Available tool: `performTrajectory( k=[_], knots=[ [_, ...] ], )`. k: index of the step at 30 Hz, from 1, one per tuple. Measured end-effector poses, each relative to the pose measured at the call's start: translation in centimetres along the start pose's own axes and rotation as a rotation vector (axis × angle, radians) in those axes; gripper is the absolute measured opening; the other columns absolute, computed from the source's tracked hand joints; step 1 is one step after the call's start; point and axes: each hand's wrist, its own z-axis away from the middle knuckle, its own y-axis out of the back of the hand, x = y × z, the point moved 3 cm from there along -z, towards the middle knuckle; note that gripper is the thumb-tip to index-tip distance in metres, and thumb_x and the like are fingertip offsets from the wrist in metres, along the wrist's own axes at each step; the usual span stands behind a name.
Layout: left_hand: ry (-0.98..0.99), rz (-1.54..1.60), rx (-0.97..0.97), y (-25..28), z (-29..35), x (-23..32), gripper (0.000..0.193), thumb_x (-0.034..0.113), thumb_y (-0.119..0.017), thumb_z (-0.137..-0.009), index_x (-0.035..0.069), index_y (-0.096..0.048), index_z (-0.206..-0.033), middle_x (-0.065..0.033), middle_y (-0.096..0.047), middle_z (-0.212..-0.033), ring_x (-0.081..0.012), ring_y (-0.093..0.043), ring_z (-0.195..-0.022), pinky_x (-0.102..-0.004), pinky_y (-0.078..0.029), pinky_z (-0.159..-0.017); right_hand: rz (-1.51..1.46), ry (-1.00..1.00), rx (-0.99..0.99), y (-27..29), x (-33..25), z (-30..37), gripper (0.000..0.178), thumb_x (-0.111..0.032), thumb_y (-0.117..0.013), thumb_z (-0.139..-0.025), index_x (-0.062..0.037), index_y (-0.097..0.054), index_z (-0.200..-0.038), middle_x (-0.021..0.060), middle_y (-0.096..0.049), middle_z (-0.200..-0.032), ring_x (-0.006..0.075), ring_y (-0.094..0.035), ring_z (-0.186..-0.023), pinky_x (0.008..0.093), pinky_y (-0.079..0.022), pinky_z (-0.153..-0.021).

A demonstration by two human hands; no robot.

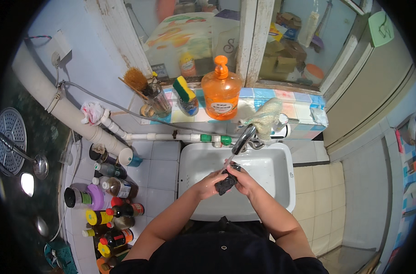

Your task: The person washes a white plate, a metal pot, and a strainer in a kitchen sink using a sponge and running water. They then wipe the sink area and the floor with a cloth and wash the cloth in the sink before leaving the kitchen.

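A crumpled, dark wet cloth [226, 183] is bunched between my two hands over the white sink [281, 192]. My left hand [209, 184] grips its left side and my right hand [245, 181] holds its right side, fingers closed on it. Whether it is a sock or a rag I cannot make out. Right above them, the chrome faucet [244, 139] sends a thin stream of water down onto the cloth. A pale, glittery mesh cloth [267, 118] drapes over the faucet's back.
On the ledge behind the sink stand an orange pump bottle [221, 93], a yellow-green sponge [184, 89] and a glass [159, 101] with a brush. Several sauce bottles [121, 187] crowd the tiled counter at left. White pipe [162, 136] runs behind the basin.
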Motion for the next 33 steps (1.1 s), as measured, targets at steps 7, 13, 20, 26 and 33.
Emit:
performTrajectory(
  k=[7,13,20,26,33],
  knots=[
    [0.159,0.240,-0.028,1.3,0.2,-1.5,0.036,0.025,-0.043,-0.090,0.005,-0.046,-0.119,-0.0129,-0.055,-0.115,-0.0293,-0.056,-0.104,-0.0387,-0.047,-0.085,1.030,0.883,0.845,7.3,-12.2,3.5,0.026,-0.003,-0.056,-0.077,-0.0020,-0.051,-0.103,0.0155,-0.052,-0.104,0.0317,-0.048,-0.102,0.0376,-0.035,-0.091],
    [0.133,0.280,0.050,5.6,-0.2,-3.9,0.035,0.026,-0.044,-0.091,0.006,-0.044,-0.119,-0.0130,-0.052,-0.115,-0.0279,-0.056,-0.100,-0.0338,-0.047,-0.081,1.885,0.996,0.849,10.8,-20.9,2.5,0.041,-0.001,-0.053,-0.076,-0.0022,-0.047,-0.116,0.0154,-0.053,-0.108,0.0325,-0.047,-0.106,0.0415,-0.037,-0.091],
    [0.032,0.383,0.071,4.1,1.8,-3.6,0.036,0.024,-0.045,-0.091,0.000,-0.042,-0.118,-0.0160,-0.052,-0.113,-0.0274,-0.055,-0.096,-0.0321,-0.049,-0.079,2.028,0.573,0.654,11.1,-22.2,2.3,0.013,-0.014,-0.047,-0.086,-0.0018,-0.051,-0.089,0.0168,-0.061,-0.089,0.0299,-0.059,-0.088,0.0376,-0.048,-0.072],
    [0.016,0.446,0.074,3.4,1.6,-3.8,0.034,0.020,-0.045,-0.089,-0.001,-0.043,-0.117,-0.0163,-0.052,-0.113,-0.0281,-0.056,-0.096,-0.0326,-0.050,-0.078,1.983,0.387,0.781,8.7,-20.6,3.1,0.024,-0.022,-0.040,-0.090,-0.0010,-0.053,-0.091,0.0185,-0.063,-0.083,0.0323,-0.063,-0.078,0.0402,-0.050,-0.067],
    [0.029,0.470,0.146,2.7,2.4,-3.7,0.034,0.022,-0.043,-0.089,0.002,-0.044,-0.118,-0.0168,-0.053,-0.113,-0.0287,-0.057,-0.094,-0.0311,-0.053,-0.072,1.821,0.378,0.903,8.3,-19.2,2.3,0.024,-0.020,-0.044,-0.087,0.0012,-0.053,-0.093,0.0192,-0.063,-0.085,0.0334,-0.062,-0.079,0.0416,-0.050,-0.069]
  ],
)
